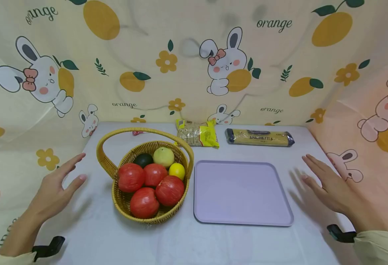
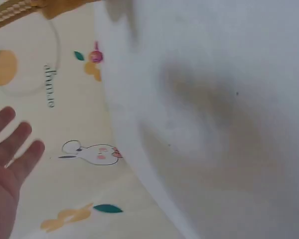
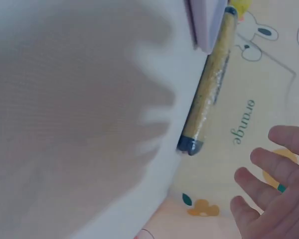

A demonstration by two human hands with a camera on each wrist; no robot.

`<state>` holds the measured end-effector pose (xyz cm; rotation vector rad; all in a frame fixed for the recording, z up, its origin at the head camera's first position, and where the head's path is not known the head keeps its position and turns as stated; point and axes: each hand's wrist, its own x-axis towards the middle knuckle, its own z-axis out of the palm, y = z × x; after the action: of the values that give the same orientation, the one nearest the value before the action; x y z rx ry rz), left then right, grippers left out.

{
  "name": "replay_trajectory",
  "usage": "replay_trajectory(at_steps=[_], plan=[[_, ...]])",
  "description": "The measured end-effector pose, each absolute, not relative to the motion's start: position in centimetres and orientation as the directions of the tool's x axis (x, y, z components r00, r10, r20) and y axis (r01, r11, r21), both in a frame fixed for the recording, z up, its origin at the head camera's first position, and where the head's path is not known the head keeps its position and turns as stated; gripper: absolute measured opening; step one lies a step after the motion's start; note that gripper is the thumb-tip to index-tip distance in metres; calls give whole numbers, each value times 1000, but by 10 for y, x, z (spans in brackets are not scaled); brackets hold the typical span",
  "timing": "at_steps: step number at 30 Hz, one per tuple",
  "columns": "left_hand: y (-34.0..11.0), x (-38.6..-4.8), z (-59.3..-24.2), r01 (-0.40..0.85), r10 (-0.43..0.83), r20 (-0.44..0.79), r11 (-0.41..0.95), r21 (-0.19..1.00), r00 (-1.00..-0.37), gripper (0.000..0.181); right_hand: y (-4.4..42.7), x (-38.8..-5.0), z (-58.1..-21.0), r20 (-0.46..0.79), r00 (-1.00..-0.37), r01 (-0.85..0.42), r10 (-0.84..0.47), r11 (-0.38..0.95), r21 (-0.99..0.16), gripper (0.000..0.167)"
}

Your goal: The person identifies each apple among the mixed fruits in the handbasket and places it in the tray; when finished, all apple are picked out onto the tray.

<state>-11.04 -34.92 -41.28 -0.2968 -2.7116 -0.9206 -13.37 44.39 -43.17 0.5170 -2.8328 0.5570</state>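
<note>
My left hand (image 1: 55, 191) hovers at the left of the table, fingers straight, holding nothing. Nearest to it is a wicker basket (image 1: 116, 200) with a tall arched handle. Inside lie several red apples (image 1: 144, 203), a yellow lemon (image 1: 177, 171), a pale green round fruit (image 1: 163, 157) and a dark green fruit (image 1: 143, 160), partly hidden. At the other side my right hand (image 1: 333, 187) is held above the table with straight fingers, also holding nothing. Between the basket and this hand lies a flat lilac tray (image 1: 243, 193). In the right wrist view the fingers (image 3: 276, 169) are spread.
Behind the tray lies a spaghetti packet (image 1: 260, 137). A yellow and clear food packet (image 1: 197, 133) sits to its left. A small pink-red item (image 1: 137, 133) shows behind the basket handle. Patterned cloth (image 1: 180, 84) rises along the table's back and sides.
</note>
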Motion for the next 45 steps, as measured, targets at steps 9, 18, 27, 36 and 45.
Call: replay_trajectory(at_steps=[9,18,27,36,45], plan=[[-330,-71,-382,418,155,401,535,734,-903,64,441,-126,-415,250,-916,-377,-313,883,-278,69],[-290,-67,-366,378,210,314,515,769,-926,69,429,-130,-415,215,-934,-344,-286,881,-324,69],[-275,-83,-386,426,273,331,479,767,-903,74,424,-136,-432,274,-914,-387,-299,848,-363,65],[-255,-95,-406,462,232,404,553,693,-885,73,418,-150,-443,131,-954,-299,-269,831,-469,63],[-234,-99,-417,492,273,468,746,448,-841,87,410,-164,-450,8,-965,-231,-264,830,-508,65]])
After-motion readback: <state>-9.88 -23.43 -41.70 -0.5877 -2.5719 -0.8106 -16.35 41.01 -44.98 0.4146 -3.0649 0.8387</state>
